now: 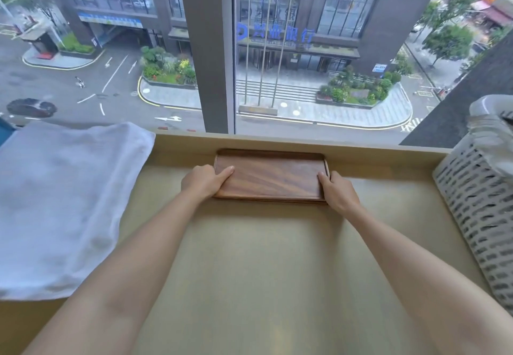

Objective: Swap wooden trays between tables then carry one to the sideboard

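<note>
Both of the person's arms were bare along their whole visible length, from the lower edge of the view up to the wrists, with no sleeve or cuff reaching into sight. The left hand [204, 180] wore no glove, ring, watch or band, and its thumbnail was short and unpainted. The right hand [339, 190] was likewise uncovered, with nothing worn at the wrist or on the fingers that showed, and the forearm behind it was smooth and unmarked, with no tattoo, bandage or strap visible on it.
</note>
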Available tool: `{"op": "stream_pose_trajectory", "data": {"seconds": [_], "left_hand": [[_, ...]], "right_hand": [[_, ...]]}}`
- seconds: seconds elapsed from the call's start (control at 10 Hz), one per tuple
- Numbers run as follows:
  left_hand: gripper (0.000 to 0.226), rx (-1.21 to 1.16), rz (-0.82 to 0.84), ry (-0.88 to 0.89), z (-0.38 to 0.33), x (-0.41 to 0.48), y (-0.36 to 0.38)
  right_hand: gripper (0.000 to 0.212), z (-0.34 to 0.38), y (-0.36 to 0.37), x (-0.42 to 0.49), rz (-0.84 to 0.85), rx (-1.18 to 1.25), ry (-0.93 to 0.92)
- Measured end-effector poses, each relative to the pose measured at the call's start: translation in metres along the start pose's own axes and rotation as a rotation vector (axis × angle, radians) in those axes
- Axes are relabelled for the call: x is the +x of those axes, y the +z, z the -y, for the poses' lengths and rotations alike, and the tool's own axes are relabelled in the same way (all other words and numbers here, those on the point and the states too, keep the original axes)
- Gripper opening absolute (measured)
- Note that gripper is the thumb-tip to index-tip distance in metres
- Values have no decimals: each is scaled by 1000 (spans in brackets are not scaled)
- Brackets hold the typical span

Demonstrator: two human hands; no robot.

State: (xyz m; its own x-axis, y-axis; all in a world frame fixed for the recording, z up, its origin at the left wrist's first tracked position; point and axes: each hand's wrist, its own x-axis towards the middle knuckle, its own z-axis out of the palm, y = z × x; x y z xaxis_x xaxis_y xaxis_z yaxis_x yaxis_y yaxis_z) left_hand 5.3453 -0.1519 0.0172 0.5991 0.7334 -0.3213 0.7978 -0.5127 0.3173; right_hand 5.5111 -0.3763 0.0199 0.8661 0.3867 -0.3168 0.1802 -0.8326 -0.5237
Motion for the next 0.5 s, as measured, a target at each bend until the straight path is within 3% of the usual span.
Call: {"op": "stream_pose_trajectory", "data": {"seconds": [0.3,0.5], "left_hand": [[65,160,-31,55,-4,2,-10],[63,35,-86,-2,-9,-3,-12]], "right_hand": [[49,8,-2,-5,-51,-243,-51],[48,12,-4,-11,-76,-201,-8]]}}
